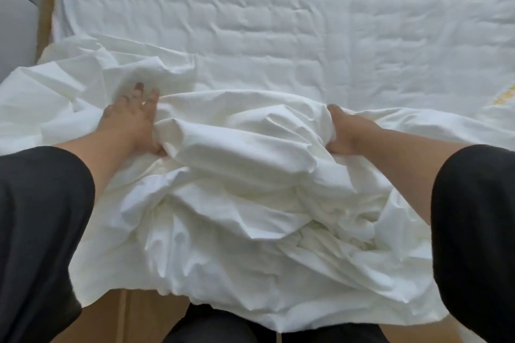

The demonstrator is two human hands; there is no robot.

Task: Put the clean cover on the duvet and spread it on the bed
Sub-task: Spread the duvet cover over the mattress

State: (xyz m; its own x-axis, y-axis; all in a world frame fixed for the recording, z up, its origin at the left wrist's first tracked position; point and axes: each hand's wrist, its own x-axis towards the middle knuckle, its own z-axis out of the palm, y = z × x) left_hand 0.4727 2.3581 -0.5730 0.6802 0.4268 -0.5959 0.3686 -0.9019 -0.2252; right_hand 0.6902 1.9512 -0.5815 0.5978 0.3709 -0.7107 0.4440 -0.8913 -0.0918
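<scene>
A white duvet cover (245, 198) lies bunched in a crumpled heap at the near edge of the bed and hangs over it toward me. Beyond it the white quilted duvet (306, 22) lies flat across the bed. My left hand (133, 120) lies on the left side of the heap, fingers stretched out over the cloth and thumb tucked under a fold. My right hand (345, 131) grips the heap's right side, with its fingers buried in the fabric.
A tan bed frame edge (46, 14) runs up the left side, with a grey wall panel (16, 14) beyond it. A wooden floor (133, 315) shows below the hanging cover. A small yellow mark (504, 97) sits on the fabric at the far right.
</scene>
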